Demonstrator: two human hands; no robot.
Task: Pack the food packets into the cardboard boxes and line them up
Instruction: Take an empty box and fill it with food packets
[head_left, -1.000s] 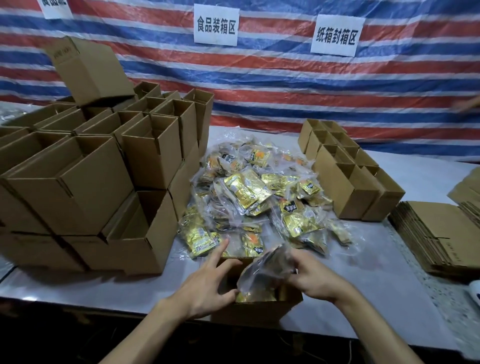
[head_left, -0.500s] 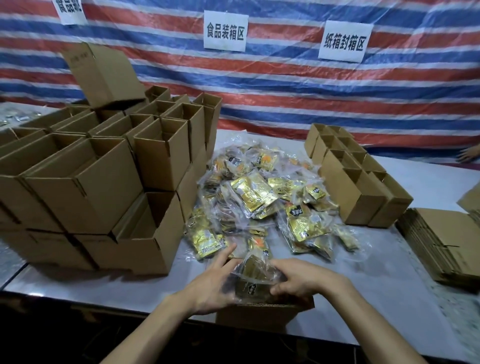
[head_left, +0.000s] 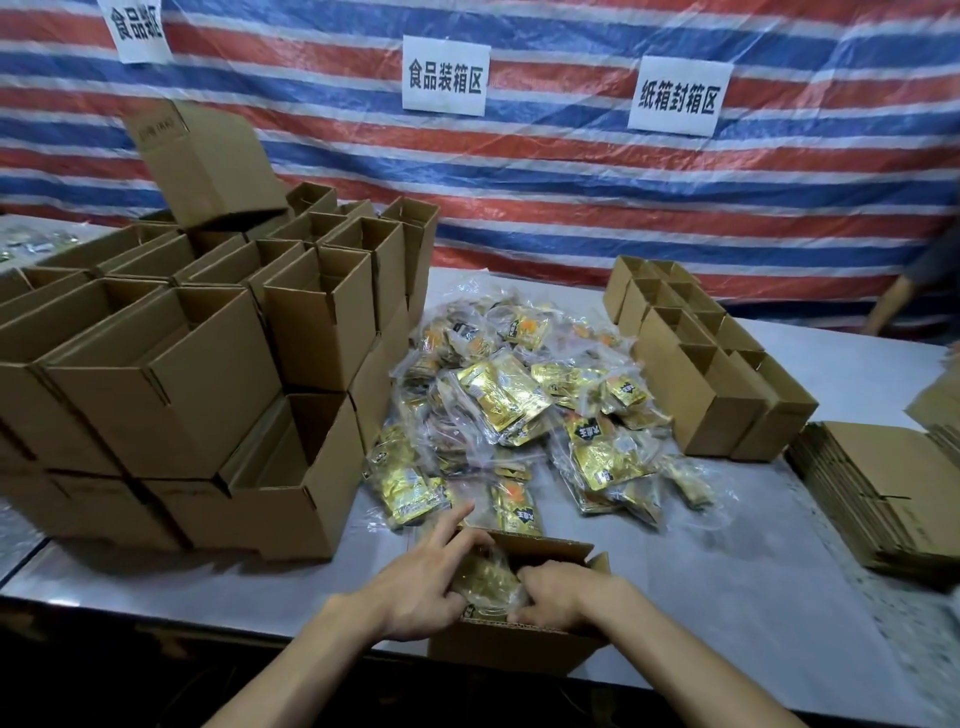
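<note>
Food packet (head_left: 488, 578) lies inside the open cardboard box (head_left: 519, 649), gripped between left hand (head_left: 415, 590) and right hand (head_left: 558, 597).

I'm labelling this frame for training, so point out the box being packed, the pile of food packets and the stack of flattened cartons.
box being packed (head_left: 519, 649): head view, front wall.
pile of food packets (head_left: 504, 397): head view, gold packet near the middle.
stack of flattened cartons (head_left: 893, 483): head view, top sheet.
</note>
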